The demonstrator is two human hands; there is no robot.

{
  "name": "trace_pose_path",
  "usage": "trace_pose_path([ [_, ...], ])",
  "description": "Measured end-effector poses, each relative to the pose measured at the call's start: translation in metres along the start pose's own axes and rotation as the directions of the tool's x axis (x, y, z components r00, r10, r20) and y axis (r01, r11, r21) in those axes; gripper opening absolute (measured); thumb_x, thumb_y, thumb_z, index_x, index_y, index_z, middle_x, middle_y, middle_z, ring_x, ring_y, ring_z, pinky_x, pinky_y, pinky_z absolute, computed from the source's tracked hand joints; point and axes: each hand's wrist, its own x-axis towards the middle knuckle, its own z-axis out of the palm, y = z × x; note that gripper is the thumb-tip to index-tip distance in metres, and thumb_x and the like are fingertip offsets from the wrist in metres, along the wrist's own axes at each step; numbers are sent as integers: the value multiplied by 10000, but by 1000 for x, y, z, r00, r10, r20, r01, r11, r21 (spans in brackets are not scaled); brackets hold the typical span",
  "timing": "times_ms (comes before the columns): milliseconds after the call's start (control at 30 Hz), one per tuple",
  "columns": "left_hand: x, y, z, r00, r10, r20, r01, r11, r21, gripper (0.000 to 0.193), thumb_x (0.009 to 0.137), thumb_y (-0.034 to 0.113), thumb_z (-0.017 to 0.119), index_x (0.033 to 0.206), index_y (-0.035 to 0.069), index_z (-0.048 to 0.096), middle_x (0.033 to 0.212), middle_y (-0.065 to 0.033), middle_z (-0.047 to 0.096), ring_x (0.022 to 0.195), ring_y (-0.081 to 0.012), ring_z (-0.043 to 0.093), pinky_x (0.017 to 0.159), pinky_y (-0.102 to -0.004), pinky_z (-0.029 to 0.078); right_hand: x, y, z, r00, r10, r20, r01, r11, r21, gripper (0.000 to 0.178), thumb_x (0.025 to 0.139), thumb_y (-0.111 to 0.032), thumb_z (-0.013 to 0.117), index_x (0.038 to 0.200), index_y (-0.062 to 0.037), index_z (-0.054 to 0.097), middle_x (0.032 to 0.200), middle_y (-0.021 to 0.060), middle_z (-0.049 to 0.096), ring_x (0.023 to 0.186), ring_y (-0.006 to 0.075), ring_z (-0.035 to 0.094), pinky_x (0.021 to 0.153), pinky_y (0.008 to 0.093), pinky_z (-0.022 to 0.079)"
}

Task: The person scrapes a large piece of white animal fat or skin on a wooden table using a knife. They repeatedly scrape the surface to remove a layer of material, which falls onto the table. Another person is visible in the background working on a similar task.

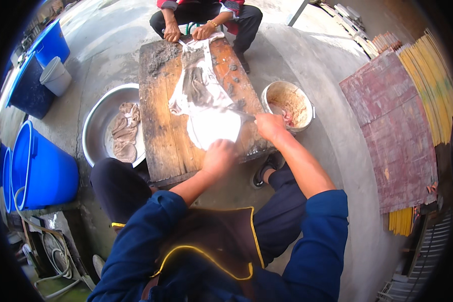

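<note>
A long, wet white sheet that looks like tripe (210, 93), with grey patches, lies along the wooden board (158, 116) in front of me. My left hand (220, 155), smeared by motion, is closed at the sheet's near end. At the board's right edge, my right hand (271, 126) is a fist round the handle of a knife (245, 116). Its blurred blade points left, against the sheet's right side. Across the board, a co-worker's two hands (189, 32) are at the sheet's far end, one gripping what looks like a thin tool.
Dark grey scrapings (163, 56) cover parts of the board. A metal basin (93, 126) with folded tan pieces stands left, a bucket (313, 111) of pale mush right. Blue tubs (55, 176), a white bucket (57, 78) and a hose (55, 234) are further left; reddish boards (392, 136) lie far right.
</note>
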Motion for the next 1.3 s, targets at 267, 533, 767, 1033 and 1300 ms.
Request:
trace_pose_path([
  [267, -4, -4, 9, 998, 6, -55, -5, 1000, 8, 388, 906, 290, 656, 1211, 54, 614, 1118, -114, 569, 1095, -325, 518, 955, -445, 446, 8, -22, 34, 998, -13, -66, 20, 995, 100, 256, 973, -267, 555, 1065, -88, 714, 1054, 192, 721, 1023, 402, 682, 880, 498, 522],
  [533, 13, 18, -40, 978, 14, 208, -22, 999, 33, 305, 885, 257, 676, 1115, 57, 658, 1087, -123, 580, 1035, -333, 547, 892, -445, 479, 15, 43, 31, 993, 96, -69, -86, 987, 137, 290, 998, -313, 522, 1031, -71, 679, 1051, 193, 712, 1025, 400, 666, 871, 510, 501],
  [767, 66, -70, 5, 958, -128, -255, 140, 990, 28, 234, 832, 160, 711, 1034, 52, 663, 1086, -128, 592, 1030, -363, 557, 874, -468, 481, 14, 55, 34, 996, -27, -87, 60, 915, 399, 308, 995, -325, 515, 1040, -58, 661, 1064, 201, 690, 1049, 401, 642, 888, 507, 487],
  [1033, 82, -115, 20, 988, 1, -156, 21, 990, 141, 104, 857, 148, 632, 905, 62, 599, 1018, -136, 583, 1019, -365, 545, 847, -488, 473, 16, 42, 30, 983, -93, -158, 155, 882, 446, 305, 996, -330, 511, 1016, -57, 646, 1023, 213, 681, 1007, 422, 634, 849, 504, 493],
  [1300, 92, -103, 22, 982, -93, -163, 104, 993, 58, 214, 846, 179, 702, 943, 14, 608, 1064, -188, 588, 1070, -409, 553, 855, -518, 506, 9, 43, 27, 984, -126, -129, 174, 852, 495, 321, 995, -321, 521, 997, -25, 646, 1008, 224, 679, 992, 414, 640, 855, 502, 493],
])
